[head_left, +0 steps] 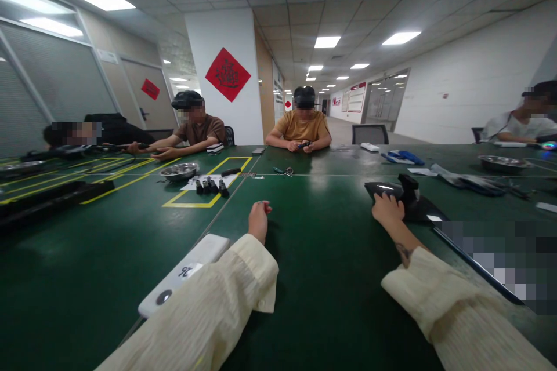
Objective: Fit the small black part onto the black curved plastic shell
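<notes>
My left hand (260, 221) is just above or on the green table (313, 278), its fingers curled in and nothing visible sticking out of them. Nearest to it is a white power bank-like case (185, 275) marked 26, lying partly behind my left sleeve. On the right, my right hand (389, 208) grips the near-left edge of a glossy black monitor stand (424, 208), fingers over its top. A short black block rises from the stand. Beside it, a dark screen (478, 266) slants toward the lower right, its face partly blurred out.
Several black cylinders (211, 186) and a metal bowl (179, 171) sit left, near yellow tape. Scissors or pliers (284, 171) lie ahead. Another bowl (503, 163), plastic bags (467, 179) and blue cloth (402, 157) are right. Other people sit around the far side.
</notes>
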A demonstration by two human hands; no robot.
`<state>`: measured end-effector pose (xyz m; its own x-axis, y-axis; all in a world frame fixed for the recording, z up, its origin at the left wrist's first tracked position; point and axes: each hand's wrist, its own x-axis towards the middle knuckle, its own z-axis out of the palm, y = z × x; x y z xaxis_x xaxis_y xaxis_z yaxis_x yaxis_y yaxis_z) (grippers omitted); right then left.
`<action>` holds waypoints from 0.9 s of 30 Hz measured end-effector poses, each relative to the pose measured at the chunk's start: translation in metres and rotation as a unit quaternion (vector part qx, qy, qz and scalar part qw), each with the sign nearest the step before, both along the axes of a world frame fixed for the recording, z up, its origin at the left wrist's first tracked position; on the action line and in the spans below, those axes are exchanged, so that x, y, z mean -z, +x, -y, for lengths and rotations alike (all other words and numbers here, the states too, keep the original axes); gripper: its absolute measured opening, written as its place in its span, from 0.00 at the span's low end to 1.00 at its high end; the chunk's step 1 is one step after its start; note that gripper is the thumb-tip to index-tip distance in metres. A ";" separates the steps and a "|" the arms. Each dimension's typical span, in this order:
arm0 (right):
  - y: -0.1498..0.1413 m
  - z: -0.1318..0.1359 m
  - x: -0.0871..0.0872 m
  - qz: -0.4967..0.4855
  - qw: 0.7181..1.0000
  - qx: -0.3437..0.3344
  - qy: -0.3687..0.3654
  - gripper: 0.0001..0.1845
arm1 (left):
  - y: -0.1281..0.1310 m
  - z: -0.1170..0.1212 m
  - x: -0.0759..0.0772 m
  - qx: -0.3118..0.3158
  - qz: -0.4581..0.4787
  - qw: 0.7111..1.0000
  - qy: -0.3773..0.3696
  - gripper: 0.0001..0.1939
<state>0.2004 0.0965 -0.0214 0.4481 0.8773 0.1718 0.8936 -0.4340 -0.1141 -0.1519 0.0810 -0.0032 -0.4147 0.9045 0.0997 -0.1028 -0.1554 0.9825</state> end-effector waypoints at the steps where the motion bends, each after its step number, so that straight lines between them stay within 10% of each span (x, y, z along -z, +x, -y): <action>1: 0.004 -0.001 0.001 0.001 1.000 0.006 0.004 0.26 | 0.000 0.000 0.001 0.000 -0.004 1.000 0.008 0.09; 27: 0.054 0.003 -0.014 -0.079 0.990 0.085 0.081 0.19 | 0.001 0.007 -0.006 0.051 -0.014 0.999 -0.002 0.21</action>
